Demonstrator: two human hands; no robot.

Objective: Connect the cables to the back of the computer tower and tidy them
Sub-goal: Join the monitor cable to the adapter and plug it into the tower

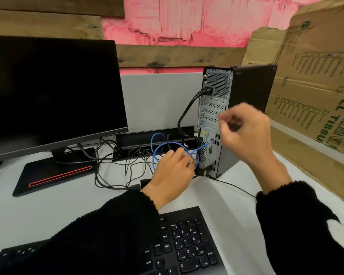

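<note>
The black computer tower [250, 100] stands upright with its metal back panel turned to me. A thick black power cable [187, 112] is plugged in near the panel's top. A blue network cable [159, 147] runs in loops from the desk to a port low on the panel. My left hand [173, 173] grips the blue loops beside the tower's foot, fingers curled round them. My right hand [246, 133] hovers in front of the panel's middle, blurred, fingers curled; whether it pinches anything I cannot tell. Thin black cables [111, 171] lie tangled on the desk.
A dark monitor [52, 92] on its stand fills the left. A black keyboard [187, 247] lies at the near edge. A black cable tray [153, 137] sits behind the tangle. Flattened cardboard [314, 80] leans on the right, close behind the tower.
</note>
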